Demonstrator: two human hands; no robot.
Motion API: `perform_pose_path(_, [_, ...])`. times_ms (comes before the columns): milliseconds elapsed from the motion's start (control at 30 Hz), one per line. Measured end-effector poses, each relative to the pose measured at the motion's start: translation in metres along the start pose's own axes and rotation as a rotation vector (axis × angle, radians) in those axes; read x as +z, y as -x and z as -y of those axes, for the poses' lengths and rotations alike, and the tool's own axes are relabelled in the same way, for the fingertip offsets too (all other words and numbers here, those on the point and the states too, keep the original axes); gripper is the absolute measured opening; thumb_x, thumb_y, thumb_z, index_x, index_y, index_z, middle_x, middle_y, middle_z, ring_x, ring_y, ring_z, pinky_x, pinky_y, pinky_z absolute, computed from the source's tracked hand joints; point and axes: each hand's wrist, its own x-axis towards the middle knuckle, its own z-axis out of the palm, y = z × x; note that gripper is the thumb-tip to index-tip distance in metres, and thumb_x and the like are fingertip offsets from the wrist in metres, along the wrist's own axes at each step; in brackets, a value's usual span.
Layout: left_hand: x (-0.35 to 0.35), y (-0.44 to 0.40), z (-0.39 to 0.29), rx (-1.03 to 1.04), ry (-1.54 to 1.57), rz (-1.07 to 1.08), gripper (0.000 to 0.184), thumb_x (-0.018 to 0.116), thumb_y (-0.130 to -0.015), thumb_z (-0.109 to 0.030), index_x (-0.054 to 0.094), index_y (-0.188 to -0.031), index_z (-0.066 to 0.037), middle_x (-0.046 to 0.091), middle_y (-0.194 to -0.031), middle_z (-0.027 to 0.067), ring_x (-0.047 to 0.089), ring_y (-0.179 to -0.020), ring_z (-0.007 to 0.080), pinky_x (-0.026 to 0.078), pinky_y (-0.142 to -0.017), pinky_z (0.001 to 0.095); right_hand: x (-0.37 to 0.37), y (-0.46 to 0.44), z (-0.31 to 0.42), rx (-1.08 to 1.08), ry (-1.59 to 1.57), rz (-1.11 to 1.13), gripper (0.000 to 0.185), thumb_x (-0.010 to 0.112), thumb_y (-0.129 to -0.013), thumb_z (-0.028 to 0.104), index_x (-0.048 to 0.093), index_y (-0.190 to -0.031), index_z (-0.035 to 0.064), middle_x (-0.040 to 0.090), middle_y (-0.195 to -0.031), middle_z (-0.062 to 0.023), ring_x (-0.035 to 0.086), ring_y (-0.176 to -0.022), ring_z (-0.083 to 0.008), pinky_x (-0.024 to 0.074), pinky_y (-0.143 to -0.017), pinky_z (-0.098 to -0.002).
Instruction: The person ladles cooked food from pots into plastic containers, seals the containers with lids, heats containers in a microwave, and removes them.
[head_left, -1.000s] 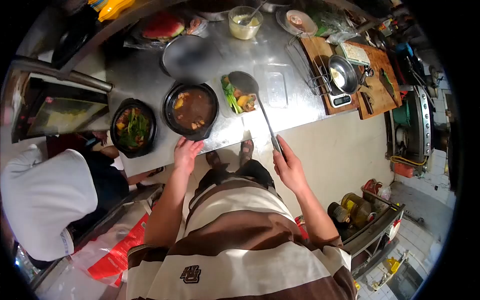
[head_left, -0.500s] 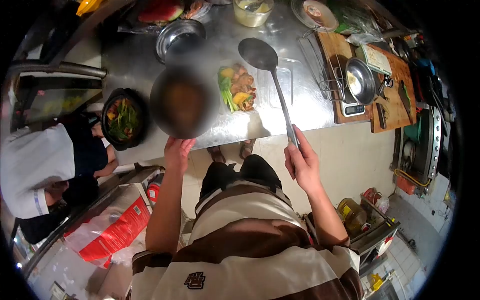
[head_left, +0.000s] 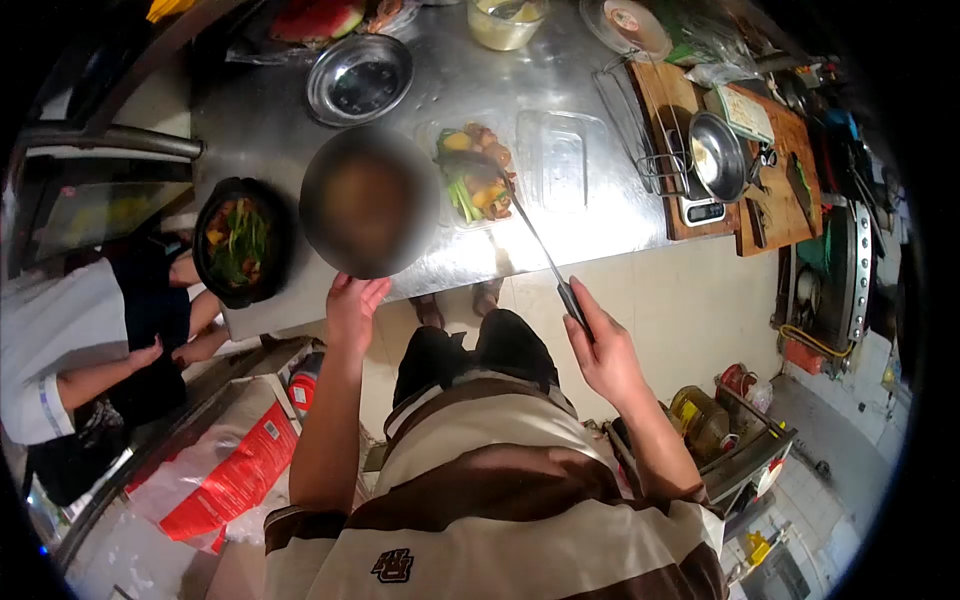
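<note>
My left hand [head_left: 355, 300] is closed at the near edge of a dark round pan [head_left: 318, 235], whose blurred inside shows something brownish. Whether it grips a rim or a handle is hidden. In my right hand [head_left: 603, 345] is the handle of a long metal ladle [head_left: 537, 232]. The ladle's head reaches over a clear plastic container [head_left: 428, 212] of meat chunks, yellow pieces and green stalks [head_left: 463, 202]; contact with the food is hard to tell. Right beside it lies another clear plastic container [head_left: 555, 165].
A black pot [head_left: 205, 270] of greens stands at the left, near a person in a white top [head_left: 70, 320]. Behind are a metal bowl [head_left: 360, 80] and a glass bowl [head_left: 505, 30]. A wire rack [head_left: 650, 150], scale [head_left: 703, 212] and cutting boards [head_left: 775, 228] occupy the right.
The ladle has swung left and down, from above the second container to over the food. My left hand and the pan stay nearly still. The person at the left has shifted their arms.
</note>
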Motion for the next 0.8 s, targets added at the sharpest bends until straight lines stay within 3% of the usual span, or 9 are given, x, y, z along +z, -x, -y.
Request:
perform_pose_path(167, [-0.010,-0.003,-0.007,-0.046,-0.065,0.012,0.025,0.058,-0.088,-0.013,0.053,-0.112,-0.006,0.061,-0.102,0.0084,0.061,-0.093,0.0228,0.048,-0.089,0.0390,0.011,0.024,0.013,-0.023,0.140,-0.091,0.049,0.058,-0.085,0.007,0.043,-0.131,0.0096,0.060,-0.080,-0.0189,0.059,-0.066,-0.0370,0.0476,-0.059,-0.0408])
perform_pose_path(367, [-0.021,-0.008,-0.023,-0.080,-0.136,0.067,0.015,0.058,-0.089,-0.013,0.056,-0.102,-0.007,0.062,-0.096,0.0074,0.062,-0.087,0.0203,0.049,-0.084,0.0368,0.018,0.049,0.032,0.038,0.239,-0.172,0.049,0.059,-0.083,0.004,0.045,-0.130,0.0095,0.056,-0.079,-0.0184,0.056,-0.066,-0.0360,0.0471,-0.061,-0.0396])
perform_pose_path(467, [-0.022,-0.008,-0.030,-0.095,-0.175,0.068,0.014,0.058,-0.089,-0.013,0.056,-0.101,-0.007,0.063,-0.096,0.0069,0.062,-0.087,0.0203,0.049,-0.083,0.0360,0.032,0.065,0.027,0.246,-0.046,-0.241,0.046,0.053,-0.089,0.008,0.041,-0.133,0.0061,0.056,-0.077,-0.0075,0.055,-0.064,-0.0205,0.0454,-0.062,-0.0337])
perform_pose_path(533, [-0.023,-0.007,-0.033,-0.104,-0.180,0.067,0.014,0.058,-0.088,-0.013,0.056,-0.101,-0.007,0.063,-0.096,0.0066,0.062,-0.087,0.0202,0.049,-0.083,0.0355,0.034,0.070,0.034,0.440,-0.468,-0.239,0.047,0.046,-0.094,0.013,0.034,-0.138,0.0044,0.048,-0.075,0.0021,0.043,-0.059,-0.0046,0.0374,-0.051,-0.0217])
perform_pose_path(667, [-0.030,-0.007,-0.030,-0.112,-0.175,0.100,0.014,0.059,-0.088,-0.014,0.056,-0.100,-0.007,0.063,-0.095,0.0068,0.062,-0.088,0.0204,0.049,-0.083,0.0353,0.038,0.069,0.047,0.466,-0.735,-0.348,0.051,0.045,-0.094,0.012,0.027,-0.141,0.0039,0.043,-0.070,0.0032,0.034,-0.049,-0.0018,0.0260,-0.041,-0.0164])
perform_pose_path(800, [-0.031,-0.004,-0.026,-0.120,-0.147,0.119,0.017,0.059,-0.088,-0.014,0.055,-0.102,-0.006,0.063,-0.095,0.0071,0.062,-0.089,0.0207,0.049,-0.083,0.0349,0.035,0.065,0.052,0.453,-0.753,-0.321,0.050,0.045,-0.094,0.012,0.028,-0.140,0.0032,0.043,-0.070,0.0027,0.034,-0.048,-0.0022,0.0273,-0.040,-0.0168])
